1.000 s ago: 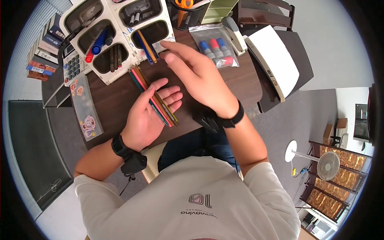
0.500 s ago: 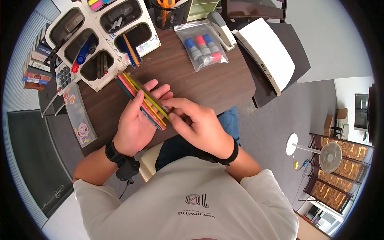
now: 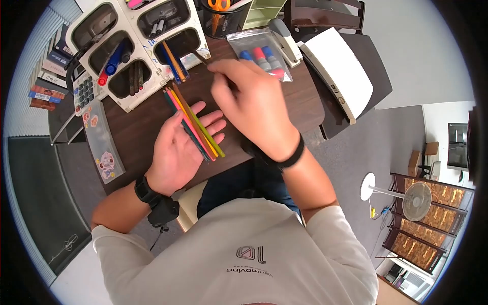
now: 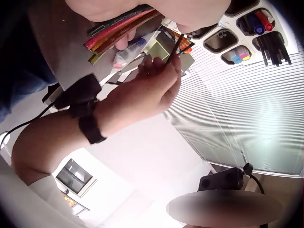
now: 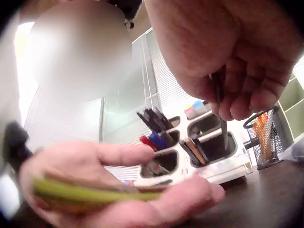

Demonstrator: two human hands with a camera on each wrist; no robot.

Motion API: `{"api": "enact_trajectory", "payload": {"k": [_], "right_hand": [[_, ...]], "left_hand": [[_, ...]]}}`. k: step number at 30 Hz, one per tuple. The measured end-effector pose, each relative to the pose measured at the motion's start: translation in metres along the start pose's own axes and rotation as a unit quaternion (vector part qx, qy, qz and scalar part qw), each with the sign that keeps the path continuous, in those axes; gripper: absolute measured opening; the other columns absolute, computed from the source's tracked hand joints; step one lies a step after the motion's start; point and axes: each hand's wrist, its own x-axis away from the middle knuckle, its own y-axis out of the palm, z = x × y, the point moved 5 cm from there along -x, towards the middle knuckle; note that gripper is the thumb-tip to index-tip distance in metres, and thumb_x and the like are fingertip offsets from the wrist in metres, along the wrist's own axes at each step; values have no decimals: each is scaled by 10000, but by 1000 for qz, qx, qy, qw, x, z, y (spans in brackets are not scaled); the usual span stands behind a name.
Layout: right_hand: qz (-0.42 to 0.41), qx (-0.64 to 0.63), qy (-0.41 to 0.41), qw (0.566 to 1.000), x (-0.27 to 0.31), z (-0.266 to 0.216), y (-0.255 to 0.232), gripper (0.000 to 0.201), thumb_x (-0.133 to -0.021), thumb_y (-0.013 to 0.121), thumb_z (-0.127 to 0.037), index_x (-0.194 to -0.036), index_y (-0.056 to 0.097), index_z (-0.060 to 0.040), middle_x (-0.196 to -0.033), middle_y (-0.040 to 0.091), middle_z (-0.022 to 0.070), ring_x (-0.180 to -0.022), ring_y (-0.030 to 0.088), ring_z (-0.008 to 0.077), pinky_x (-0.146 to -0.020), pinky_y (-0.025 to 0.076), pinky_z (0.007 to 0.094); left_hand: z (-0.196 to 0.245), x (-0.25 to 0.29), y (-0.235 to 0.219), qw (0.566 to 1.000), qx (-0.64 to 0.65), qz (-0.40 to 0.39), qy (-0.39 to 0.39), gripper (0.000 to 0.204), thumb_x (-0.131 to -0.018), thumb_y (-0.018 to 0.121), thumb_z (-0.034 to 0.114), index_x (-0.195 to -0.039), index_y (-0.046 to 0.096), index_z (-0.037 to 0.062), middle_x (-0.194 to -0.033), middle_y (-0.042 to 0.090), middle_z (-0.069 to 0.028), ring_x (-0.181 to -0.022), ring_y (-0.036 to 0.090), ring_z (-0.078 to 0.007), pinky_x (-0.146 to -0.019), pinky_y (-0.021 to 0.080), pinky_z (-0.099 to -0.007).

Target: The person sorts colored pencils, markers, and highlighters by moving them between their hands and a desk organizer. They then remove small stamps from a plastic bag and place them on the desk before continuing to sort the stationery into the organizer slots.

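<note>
My left hand is palm up over the table edge, its thumb laid across several coloured pencils, among them green, pink, orange and yellow-green ones. My right hand pinches a thin dark pencil between thumb and fingertips, its end pointing toward the front right compartment of the white desk organizer. In that compartment stand blue and orange pencils, leaning out. The right wrist view shows the dark pencil's end overlapping the compartment opening.
Dark pencils and blue and red markers fill other compartments. A clear bag of markers, a stapler and a mesh pen cup lie beyond my right hand. On the left are a calculator and a stickered clear case.
My right hand goes from near the organizer to the pencils in my left hand, then back toward the organizer with a dark pencil. My left hand keeps the other pencils.
</note>
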Motion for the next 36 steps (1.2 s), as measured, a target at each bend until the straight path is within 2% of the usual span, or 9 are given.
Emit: {"api": "enact_trajectory", "payload": {"k": [4, 8, 10, 14, 16, 19, 21, 25, 36], "right_hand": [[4, -65, 10, 998, -24, 10, 38, 147, -924, 638, -87, -973, 716, 27, -862, 702, 235, -804, 697, 422, -713, 575, 467], [-17, -114, 22, 993, -33, 0, 41, 179, -957, 627, -113, -971, 716, 42, -876, 711, 257, -812, 703, 428, -715, 580, 461], [-93, -185, 140, 968, -33, -1, 43, 226, -984, 621, -147, -973, 721, 55, -883, 713, 270, -804, 719, 411, -717, 580, 443], [-69, -176, 77, 979, -29, -3, 46, 249, -999, 621, -167, -1062, 708, 57, -880, 716, 272, -794, 736, 381, -707, 581, 427], [-126, -216, 171, 953, -20, 0, 43, 347, -1026, 633, -238, -1251, 672, 24, -882, 735, 178, -716, 696, 262, -704, 550, 344], [-33, -131, 89, 987, -3, -9, 14, 281, -994, 655, -201, -1188, 676, 1, -850, 707, 182, -746, 734, 325, -661, 569, 403], [-33, -112, 62, 991, 23, -4, 5, 222, -972, 698, -204, -1102, 672, -25, -830, 684, 135, -689, 701, 277, -637, 558, 377], [-161, -181, 162, 957, 76, -17, 4, 230, -887, 800, -133, -981, 606, -52, -787, 654, 101, -668, 666, 243, -603, 536, 355], [-115, -86, 66, 987, 85, -16, -17, 300, -899, 725, -66, -1196, 687, -49, -959, 755, 136, -779, 719, 326, -702, 583, 403]], "left_hand": [[2, 1, 0, 1000, 13, -11, 8, 638, -1087, 412, 408, -1569, 304, 4, -1526, 463, -257, -1388, 499, -342, -1164, 399, -477], [3, 0, -2, 1000, -8, 9, 21, 638, -1075, 421, 387, -1571, 310, 2, -1528, 468, -245, -1396, 491, -330, -1168, 390, -464], [3, 0, -1, 1000, -6, -15, 15, 640, -1068, 420, 380, -1574, 317, 2, -1523, 479, -227, -1402, 486, -320, -1168, 385, -455], [3, -1, -2, 999, -17, -23, 15, 644, -1069, 411, 386, -1578, 314, 4, -1511, 494, -214, -1399, 491, -315, -1162, 387, -456], [2, -2, -3, 999, 8, -30, 25, 619, -1077, 419, 367, -1571, 330, 5, -1496, 507, -209, -1394, 498, -315, -1170, 386, -457], [2, -4, -5, 999, 8, 3, 37, 519, -1100, 426, 314, -1516, 399, 5, -1485, 516, -208, -1384, 507, -317, -1181, 386, -464], [2, -3, -8, 999, 11, 4, 45, 449, -1108, 436, 286, -1472, 438, 23, -1481, 520, -207, -1383, 507, -316, -1180, 392, -466], [0, -1, -7, 999, 6, 15, 44, 297, -1123, 457, 237, -1370, 511, 82, -1467, 536, -201, -1383, 507, -312, -1165, 415, -474], [-7, 4, -3, 1000, -10, -11, 15, 308, -1130, 450, 250, -1396, 525, 114, -1450, 571, -163, -1364, 532, -281, -1144, 446, -468]]}}
